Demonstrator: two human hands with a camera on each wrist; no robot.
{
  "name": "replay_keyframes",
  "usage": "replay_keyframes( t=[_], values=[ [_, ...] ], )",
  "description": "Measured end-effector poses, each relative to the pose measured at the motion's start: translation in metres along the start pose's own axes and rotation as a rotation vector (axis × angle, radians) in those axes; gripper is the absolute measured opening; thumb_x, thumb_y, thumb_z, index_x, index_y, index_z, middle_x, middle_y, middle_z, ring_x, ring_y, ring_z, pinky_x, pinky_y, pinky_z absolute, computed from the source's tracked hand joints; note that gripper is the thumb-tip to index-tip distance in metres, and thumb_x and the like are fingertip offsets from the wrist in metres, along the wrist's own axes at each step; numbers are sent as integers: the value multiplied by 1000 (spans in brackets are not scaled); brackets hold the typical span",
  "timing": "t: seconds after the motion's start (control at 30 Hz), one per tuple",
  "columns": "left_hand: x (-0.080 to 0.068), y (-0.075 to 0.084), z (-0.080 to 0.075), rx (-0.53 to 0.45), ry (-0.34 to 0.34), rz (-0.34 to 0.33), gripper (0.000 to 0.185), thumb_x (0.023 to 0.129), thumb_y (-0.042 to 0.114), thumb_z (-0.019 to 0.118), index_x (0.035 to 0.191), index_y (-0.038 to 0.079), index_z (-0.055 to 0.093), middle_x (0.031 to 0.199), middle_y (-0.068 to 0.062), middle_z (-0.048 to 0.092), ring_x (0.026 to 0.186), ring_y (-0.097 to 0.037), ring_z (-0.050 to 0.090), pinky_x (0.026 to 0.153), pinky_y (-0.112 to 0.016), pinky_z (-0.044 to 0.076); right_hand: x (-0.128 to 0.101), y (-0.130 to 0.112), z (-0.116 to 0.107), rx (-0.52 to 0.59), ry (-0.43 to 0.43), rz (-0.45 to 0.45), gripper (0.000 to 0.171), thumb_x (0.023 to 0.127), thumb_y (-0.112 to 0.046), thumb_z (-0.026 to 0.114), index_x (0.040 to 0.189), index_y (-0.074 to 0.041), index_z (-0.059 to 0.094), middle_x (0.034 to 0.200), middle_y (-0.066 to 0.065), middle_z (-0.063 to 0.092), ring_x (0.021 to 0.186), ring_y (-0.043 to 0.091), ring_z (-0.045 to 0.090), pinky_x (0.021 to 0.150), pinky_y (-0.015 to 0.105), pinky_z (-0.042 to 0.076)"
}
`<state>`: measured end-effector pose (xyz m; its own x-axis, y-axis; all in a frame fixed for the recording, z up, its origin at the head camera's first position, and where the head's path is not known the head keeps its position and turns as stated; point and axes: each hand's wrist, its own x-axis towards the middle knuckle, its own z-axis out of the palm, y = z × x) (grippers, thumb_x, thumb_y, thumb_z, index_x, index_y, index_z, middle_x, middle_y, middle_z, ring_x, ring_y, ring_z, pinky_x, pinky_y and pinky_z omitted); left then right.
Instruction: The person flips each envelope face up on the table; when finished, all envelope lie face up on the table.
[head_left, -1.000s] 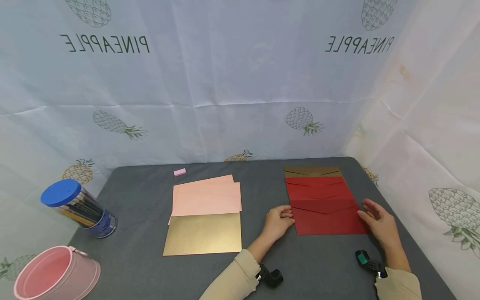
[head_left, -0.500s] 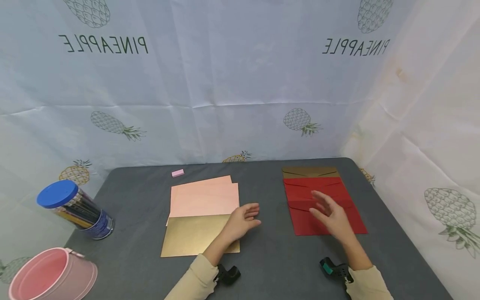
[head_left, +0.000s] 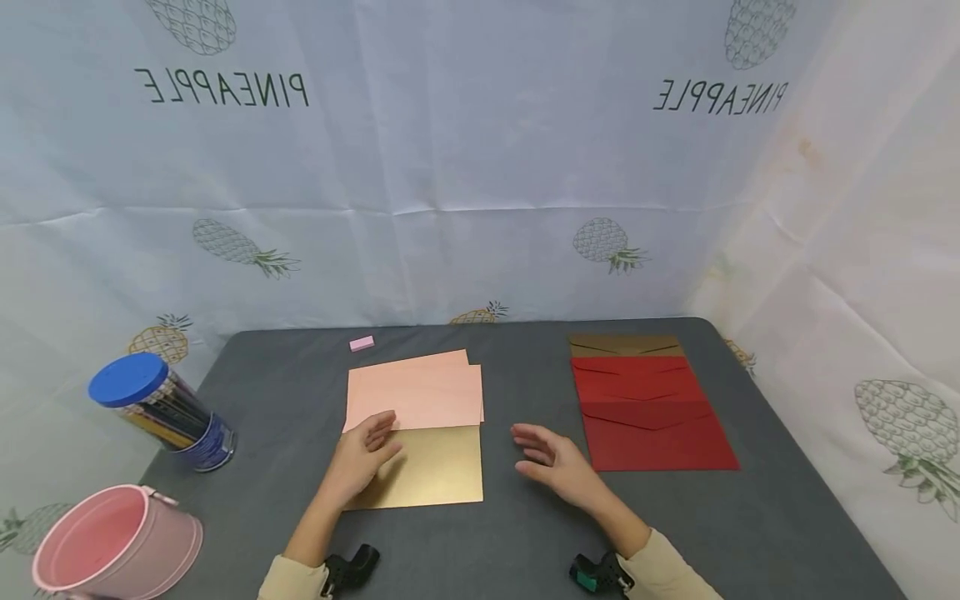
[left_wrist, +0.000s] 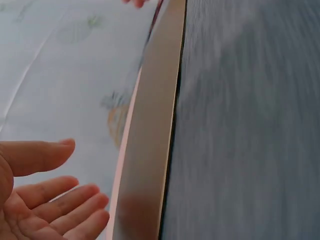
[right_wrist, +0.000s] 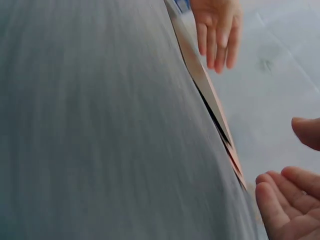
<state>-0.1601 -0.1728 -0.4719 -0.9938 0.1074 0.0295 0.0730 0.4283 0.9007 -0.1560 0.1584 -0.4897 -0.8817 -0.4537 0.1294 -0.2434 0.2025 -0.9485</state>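
Note:
My left hand (head_left: 358,462) hovers over the left end of a gold envelope-sized sheet (head_left: 435,467), its fingers relaxed and holding nothing. Pink sheets (head_left: 416,396) lie behind the gold one, partly covered by it. In the left wrist view the thumb and fingers (left_wrist: 65,202) are spread apart beside the gold sheet (left_wrist: 150,120). My right hand (head_left: 558,467) is held between the two groups of paper, with loose fingers and an unfilled palm. To its right, red envelopes (head_left: 660,442) overlap in a column, a brown-gold envelope (head_left: 622,343) at their far end.
At the left stands a clear jar of pencils (head_left: 168,417) with a blue lid. Nearer, a pink bucket (head_left: 120,542) is by the table edge. A small pink block (head_left: 362,343) lies near the back of the grey table (head_left: 525,358). Printed cloth (head_left: 480,150) hangs behind.
Both hands have moved left. The right hand has left the red envelopes, and the left hand has crossed from them to the gold sheet. The papers have stayed in place.

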Motion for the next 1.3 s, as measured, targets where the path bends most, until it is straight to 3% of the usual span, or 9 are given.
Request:
replay_keyframes(
  t=[0.17, 0.37, 0.6, 0.83, 1.0, 1.1, 1.17, 1.3],
  values=[
    [-13, -11, -23, 137, 94, -73, 55, 89, 8, 65, 137, -6, 43, 135, -25, 50, 130, -39, 44, 105, -44, 39, 10, -3, 26, 66, -64, 107, 58, 88, -9, 66, 136, 9, 41, 136, 27, 48, 127, 39, 47, 102, 37, 44],
    [-25, -19, -38, 192, 154, -155, 57, 89, 9, 65, 138, -7, 41, 138, -28, 46, 132, -42, 39, 109, -48, 34, 17, -6, 43, 55, -88, 129, 57, 88, -9, 66, 136, 10, 42, 136, 27, 48, 124, 38, 50, 101, 39, 45],
    [-31, -20, -41, 134, 157, -198, 56, 91, 12, 64, 138, -7, 40, 141, -29, 42, 133, -42, 38, 108, -46, 35, 19, -9, 51, 42, -53, 141, 57, 87, -7, 66, 136, 10, 42, 133, 27, 51, 121, 37, 52, 98, 42, 47],
    [-31, -20, -37, 71, 213, -159, 52, 89, 6, 64, 135, -7, 45, 138, -28, 46, 131, -38, 42, 104, -41, 39, 16, -8, 53, 29, -7, 134, 58, 87, -7, 66, 137, 7, 42, 135, 24, 50, 123, 36, 51, 98, 41, 47],
    [-31, -20, -33, 37, 303, -128, 46, 88, 5, 65, 132, -2, 51, 135, -22, 52, 128, -34, 47, 92, -7, 42, 16, -4, 53, 73, 32, 110, 59, 88, -8, 66, 139, 5, 40, 141, 23, 44, 130, 36, 45, 103, 40, 43],
    [-31, -20, -31, -24, 349, -130, 46, 89, 3, 64, 133, -1, 51, 136, -20, 52, 128, -30, 47, 81, 4, 37, 17, -3, 52, 160, 49, 99, 61, 89, -7, 64, 140, 8, 36, 142, 26, 40, 130, 39, 43, 102, 36, 44],
    [-31, -19, -30, -65, 366, -139, 47, 89, 3, 63, 134, -1, 49, 137, -19, 51, 126, -24, 48, 79, 3, 39, 18, -3, 52, 221, 62, 110, 62, 89, -6, 64, 141, 8, 34, 142, 27, 38, 129, 39, 44, 101, 32, 45],
    [-30, -19, -28, -158, 365, -167, 49, 89, 0, 62, 135, -3, 46, 139, -23, 48, 111, 4, 54, 82, 0, 41, 20, -1, 52, 300, 101, 145, 61, 88, -4, 64, 140, 8, 35, 139, 27, 42, 126, 38, 48, 96, 24, 48]
  ],
)
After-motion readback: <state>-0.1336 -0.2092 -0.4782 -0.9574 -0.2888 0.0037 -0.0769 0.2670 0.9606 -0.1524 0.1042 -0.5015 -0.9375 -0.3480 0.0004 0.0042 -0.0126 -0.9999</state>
